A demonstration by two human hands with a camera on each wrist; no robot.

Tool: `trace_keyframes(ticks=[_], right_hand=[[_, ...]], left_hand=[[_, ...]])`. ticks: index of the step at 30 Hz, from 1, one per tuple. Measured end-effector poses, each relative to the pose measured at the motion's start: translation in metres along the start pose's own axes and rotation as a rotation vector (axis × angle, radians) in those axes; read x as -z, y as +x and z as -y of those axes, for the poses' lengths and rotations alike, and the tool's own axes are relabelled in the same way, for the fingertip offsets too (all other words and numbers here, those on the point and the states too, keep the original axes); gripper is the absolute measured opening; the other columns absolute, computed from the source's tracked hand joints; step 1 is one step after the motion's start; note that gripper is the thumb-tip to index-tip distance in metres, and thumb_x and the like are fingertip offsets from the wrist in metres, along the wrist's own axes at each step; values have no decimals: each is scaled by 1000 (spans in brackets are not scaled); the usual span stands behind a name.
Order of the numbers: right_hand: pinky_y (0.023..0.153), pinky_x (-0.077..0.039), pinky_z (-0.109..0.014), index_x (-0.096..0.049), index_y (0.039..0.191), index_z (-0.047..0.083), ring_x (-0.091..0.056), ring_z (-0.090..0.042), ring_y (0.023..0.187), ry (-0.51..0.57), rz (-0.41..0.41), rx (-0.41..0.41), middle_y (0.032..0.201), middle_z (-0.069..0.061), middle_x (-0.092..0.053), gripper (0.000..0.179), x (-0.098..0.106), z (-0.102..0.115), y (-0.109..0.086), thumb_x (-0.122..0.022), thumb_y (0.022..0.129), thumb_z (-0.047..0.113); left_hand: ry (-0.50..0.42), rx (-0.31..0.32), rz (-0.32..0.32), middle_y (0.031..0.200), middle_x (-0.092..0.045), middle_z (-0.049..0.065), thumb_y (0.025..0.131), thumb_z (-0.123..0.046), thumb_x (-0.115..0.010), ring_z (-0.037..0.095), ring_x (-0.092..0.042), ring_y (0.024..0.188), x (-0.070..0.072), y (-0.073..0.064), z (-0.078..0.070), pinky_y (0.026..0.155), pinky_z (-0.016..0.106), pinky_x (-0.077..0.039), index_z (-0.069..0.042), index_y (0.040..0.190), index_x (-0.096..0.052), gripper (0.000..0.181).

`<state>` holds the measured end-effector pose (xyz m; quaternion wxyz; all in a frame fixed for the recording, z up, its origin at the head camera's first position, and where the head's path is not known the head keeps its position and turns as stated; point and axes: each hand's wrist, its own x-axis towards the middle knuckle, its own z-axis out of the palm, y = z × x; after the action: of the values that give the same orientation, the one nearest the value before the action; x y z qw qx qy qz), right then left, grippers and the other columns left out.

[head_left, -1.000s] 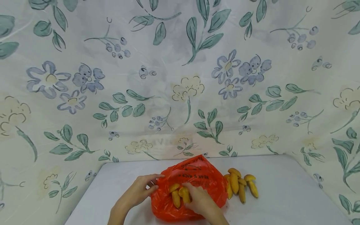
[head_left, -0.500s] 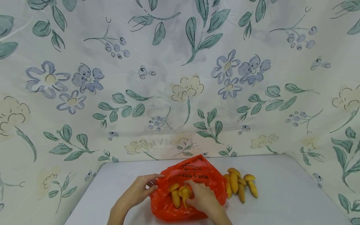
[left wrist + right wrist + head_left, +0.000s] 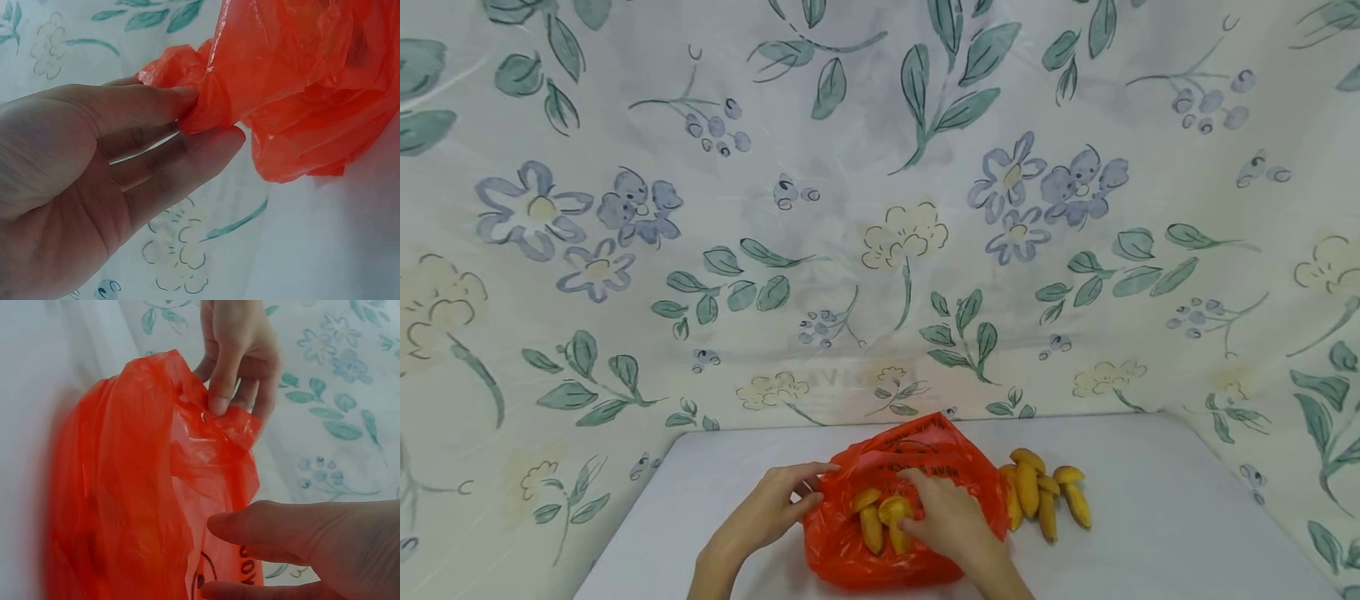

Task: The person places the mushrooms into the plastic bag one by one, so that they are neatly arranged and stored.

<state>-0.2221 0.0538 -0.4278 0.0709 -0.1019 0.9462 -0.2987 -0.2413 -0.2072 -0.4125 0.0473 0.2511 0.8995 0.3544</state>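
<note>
A red plastic bag [image 3: 842, 565] with dark printing lies on the white table, its mouth facing me. Two yellow mushrooms [image 3: 871, 527] lie side by side in the bag's mouth. My left hand [image 3: 772, 502] pinches the bag's left edge between thumb and fingers; the left wrist view shows the crumpled red film [image 3: 203, 103] between them. Over the right-hand mushroom [image 3: 896, 512] is my right hand [image 3: 953, 517], thumb and fingers spread apart. In the right wrist view that hand [image 3: 312, 540] holds nothing and sits at the bag's opening.
Several more yellow mushrooms [image 3: 1028, 487] lie in a group on the table just right of the bag, one [image 3: 1077, 500] slightly apart. Behind the white table [image 3: 1150, 500] rises a floral-patterned sheet [image 3: 880, 208].
My right hand has let go of the right-hand mushroom, its fingers spreading and drawing back slightly rightward. That mushroom now lies beside the other. The left hand keeps its hold on the bag.
</note>
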Motion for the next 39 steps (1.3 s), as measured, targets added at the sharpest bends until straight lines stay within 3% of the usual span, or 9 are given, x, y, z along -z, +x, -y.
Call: trace_keyframes(ticks=[13,21,29,39], right_hand=[[93,-48,-65,-54,133,21,-61,-31,106,-58,-46,22,123,-9,-66,59,17,-15,-15,-78,82,34],[77,-57,-47,-55,132,22,-61,-20,86,-105,-115,-2,114,-7,-69,58,32,-31,-22,-79,81,34],[61,-54,-28,-58,130,22,-56,-10,74,-111,-194,-33,90,3,-67,55,43,-51,-25,-79,81,33],[66,-58,-27,-60,129,19,-60,-10,78,31,-211,-36,92,3,-66,51,63,-71,-32,-78,83,25]], left_hand=[[-9,13,-6,106,-72,7,92,-3,-63,12,-66,83,-1,-1,2,68,21,-59,-9,127,-64,35],[-1,-1,-9,106,-72,7,92,-3,-63,15,-66,85,1,-2,1,69,22,-60,-10,126,-64,35],[15,-3,-11,106,-72,6,92,-3,-63,15,-66,85,1,-2,2,70,22,-59,-11,126,-64,35],[24,19,-17,105,-71,4,91,-2,-64,15,-65,85,-1,-2,2,70,21,-59,-12,125,-65,36]])
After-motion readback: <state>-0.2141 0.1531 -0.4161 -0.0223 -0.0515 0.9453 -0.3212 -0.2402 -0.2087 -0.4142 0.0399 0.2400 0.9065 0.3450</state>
